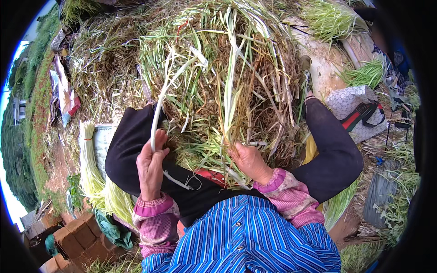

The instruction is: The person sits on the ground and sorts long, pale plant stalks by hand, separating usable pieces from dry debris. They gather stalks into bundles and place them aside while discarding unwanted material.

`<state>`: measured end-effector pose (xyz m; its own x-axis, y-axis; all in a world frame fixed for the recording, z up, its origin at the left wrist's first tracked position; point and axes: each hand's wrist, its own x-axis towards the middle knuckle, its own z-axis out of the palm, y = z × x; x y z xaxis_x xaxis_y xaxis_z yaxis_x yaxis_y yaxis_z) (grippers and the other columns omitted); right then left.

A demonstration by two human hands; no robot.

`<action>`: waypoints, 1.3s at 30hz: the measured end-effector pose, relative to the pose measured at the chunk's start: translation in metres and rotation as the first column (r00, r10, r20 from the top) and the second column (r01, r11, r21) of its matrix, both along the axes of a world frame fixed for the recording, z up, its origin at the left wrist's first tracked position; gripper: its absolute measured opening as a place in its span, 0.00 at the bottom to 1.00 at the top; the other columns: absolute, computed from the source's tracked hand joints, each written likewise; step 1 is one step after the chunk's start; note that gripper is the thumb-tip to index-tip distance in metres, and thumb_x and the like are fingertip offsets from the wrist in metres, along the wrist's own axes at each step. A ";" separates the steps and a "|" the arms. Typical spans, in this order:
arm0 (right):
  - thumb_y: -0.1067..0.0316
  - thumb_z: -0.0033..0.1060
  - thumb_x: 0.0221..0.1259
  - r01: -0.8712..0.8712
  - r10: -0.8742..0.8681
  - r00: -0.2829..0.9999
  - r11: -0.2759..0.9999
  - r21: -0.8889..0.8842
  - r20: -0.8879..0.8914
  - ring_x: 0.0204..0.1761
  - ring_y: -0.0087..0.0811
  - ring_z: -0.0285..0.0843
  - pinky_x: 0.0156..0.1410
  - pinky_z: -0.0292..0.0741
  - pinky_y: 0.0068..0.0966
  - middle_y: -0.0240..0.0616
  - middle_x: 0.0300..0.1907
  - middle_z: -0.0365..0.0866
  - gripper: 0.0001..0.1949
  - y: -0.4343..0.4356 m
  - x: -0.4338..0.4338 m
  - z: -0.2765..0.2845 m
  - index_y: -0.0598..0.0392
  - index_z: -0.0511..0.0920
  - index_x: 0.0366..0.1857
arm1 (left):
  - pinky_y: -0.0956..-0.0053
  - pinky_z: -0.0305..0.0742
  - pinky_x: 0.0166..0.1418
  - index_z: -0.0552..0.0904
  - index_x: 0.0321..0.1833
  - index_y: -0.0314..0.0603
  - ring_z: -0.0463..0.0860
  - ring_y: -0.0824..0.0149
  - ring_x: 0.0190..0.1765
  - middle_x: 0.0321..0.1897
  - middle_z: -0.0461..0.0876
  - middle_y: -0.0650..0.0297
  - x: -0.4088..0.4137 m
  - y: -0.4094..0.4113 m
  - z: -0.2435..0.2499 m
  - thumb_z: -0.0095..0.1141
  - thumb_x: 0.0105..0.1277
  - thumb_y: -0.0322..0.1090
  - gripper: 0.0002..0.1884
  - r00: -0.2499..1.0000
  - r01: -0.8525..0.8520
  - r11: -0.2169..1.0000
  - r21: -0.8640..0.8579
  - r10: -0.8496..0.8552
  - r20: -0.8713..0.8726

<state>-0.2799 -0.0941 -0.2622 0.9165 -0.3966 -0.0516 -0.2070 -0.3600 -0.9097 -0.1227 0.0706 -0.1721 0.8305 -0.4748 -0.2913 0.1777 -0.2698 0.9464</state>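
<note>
My left hand [151, 167] grips the lower end of a long pale plant stalk [157, 117]. That stalk rises and forks towards its leafy tip. To the right, my right hand [251, 162] is closed around the bottom of withered, yellow-green leaves [229, 116], with dry brown strands among them. Between and beyond my hands lies a big heap of leafy stalks [273, 65], partly green and partly brown. Loose leaf scraps [194, 153] cover the space between my legs. A thin pale strip [175, 180] rests on my dark trousers.
On the left stands a tied bundle of pale stalks [88, 146], near stacked bricks [76, 235] and a green plastic bag [114, 230]. A patterned bag [358, 109] with a striped strap sits right of my knee. More green stalks [333, 22] lie far right, beside a partly visible person.
</note>
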 end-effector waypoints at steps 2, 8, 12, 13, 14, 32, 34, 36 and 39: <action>0.66 0.51 0.56 -0.132 0.147 0.981 0.983 -0.125 0.123 0.22 0.39 0.77 0.23 0.72 0.30 0.42 0.23 0.76 0.11 0.017 -0.009 0.007 0.47 0.74 0.43 | 0.82 0.72 0.37 0.72 0.52 0.34 0.76 0.71 0.41 0.42 0.77 0.56 0.009 -0.007 0.018 0.42 0.62 0.24 0.15 0.985 -0.113 0.988 -0.100 0.125 0.116; 0.63 0.55 0.53 -0.115 0.118 0.993 0.986 -0.122 0.019 0.20 0.41 0.75 0.23 0.71 0.32 0.42 0.18 0.75 0.10 0.012 -0.010 -0.018 0.48 0.75 0.40 | 0.89 0.57 0.16 0.75 0.39 0.37 0.64 0.80 0.15 0.23 0.76 0.63 -0.016 -0.040 -0.023 0.50 0.62 0.32 0.07 0.953 -0.211 0.908 -0.362 0.109 -0.282; 0.61 0.54 0.54 -0.104 0.110 0.992 0.989 -0.109 0.054 0.21 0.42 0.75 0.23 0.71 0.33 0.42 0.18 0.74 0.11 0.012 -0.014 -0.023 0.47 0.74 0.41 | 0.91 0.54 0.15 0.74 0.40 0.38 0.63 0.83 0.15 0.22 0.75 0.66 -0.032 -0.060 -0.054 0.52 0.61 0.32 0.07 0.915 -0.379 0.830 -0.409 0.272 -0.297; 0.62 0.55 0.54 -0.110 0.114 0.992 0.990 -0.085 0.047 0.22 0.42 0.76 0.24 0.71 0.32 0.43 0.20 0.75 0.12 0.013 -0.015 -0.023 0.48 0.74 0.43 | 0.91 0.53 0.14 0.73 0.40 0.42 0.62 0.82 0.13 0.18 0.71 0.70 -0.032 -0.062 -0.061 0.50 0.62 0.33 0.07 0.908 -0.399 0.819 -0.412 0.289 -0.303; 0.63 0.55 0.54 -0.117 0.120 0.992 0.991 -0.061 0.040 0.23 0.42 0.77 0.25 0.72 0.31 0.44 0.21 0.75 0.13 0.012 -0.016 -0.020 0.49 0.74 0.44 | 0.91 0.53 0.14 0.73 0.41 0.41 0.62 0.83 0.14 0.18 0.71 0.71 -0.033 -0.062 -0.064 0.52 0.61 0.33 0.08 0.904 -0.387 0.838 -0.385 0.261 -0.340; 0.65 0.52 0.59 0.264 -0.363 0.931 0.586 0.766 -0.043 0.34 0.14 0.70 0.40 0.69 0.14 0.30 0.34 0.78 0.09 0.020 0.061 -0.021 0.59 0.77 0.36 | 0.91 0.55 0.17 0.74 0.34 0.43 0.65 0.83 0.17 0.23 0.76 0.71 -0.025 -0.047 -0.087 0.49 0.63 0.33 0.03 0.837 -0.378 0.858 -0.348 0.156 -0.525; 0.65 0.51 0.60 0.290 -0.453 0.889 0.460 0.839 -0.059 0.32 0.17 0.72 0.38 0.71 0.15 0.31 0.32 0.77 0.07 0.025 0.057 -0.026 0.58 0.75 0.34 | 0.91 0.55 0.17 0.74 0.35 0.42 0.65 0.83 0.18 0.23 0.75 0.71 -0.025 -0.043 -0.095 0.49 0.63 0.33 0.03 0.796 -0.368 0.849 -0.381 0.075 -0.601; 0.63 0.47 0.62 0.276 -0.456 0.877 0.216 0.936 -0.153 0.29 0.24 0.73 0.35 0.73 0.20 0.32 0.27 0.75 0.08 0.021 0.049 -0.014 0.56 0.72 0.35 | 0.91 0.56 0.17 0.72 0.38 0.39 0.66 0.81 0.20 0.25 0.73 0.68 -0.022 -0.039 -0.096 0.48 0.63 0.32 0.05 0.753 -0.341 0.823 -0.455 -0.051 -0.656; 0.62 0.45 0.62 0.369 -0.549 0.788 0.059 0.928 -0.278 0.18 0.21 0.62 0.28 0.72 0.24 0.27 0.18 0.64 0.07 0.017 0.036 -0.016 0.53 0.69 0.33 | 0.91 0.57 0.18 0.71 0.39 0.38 0.66 0.80 0.20 0.25 0.72 0.67 -0.024 -0.027 -0.107 0.47 0.63 0.31 0.06 0.733 -0.330 0.772 -0.543 -0.153 -0.663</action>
<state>-0.2438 -0.0772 -0.2783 0.6013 -0.4837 -0.6360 0.1528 0.8508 -0.5027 -0.1472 0.0438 -0.2794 0.5920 -0.6737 -0.4424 0.7823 0.3483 0.5164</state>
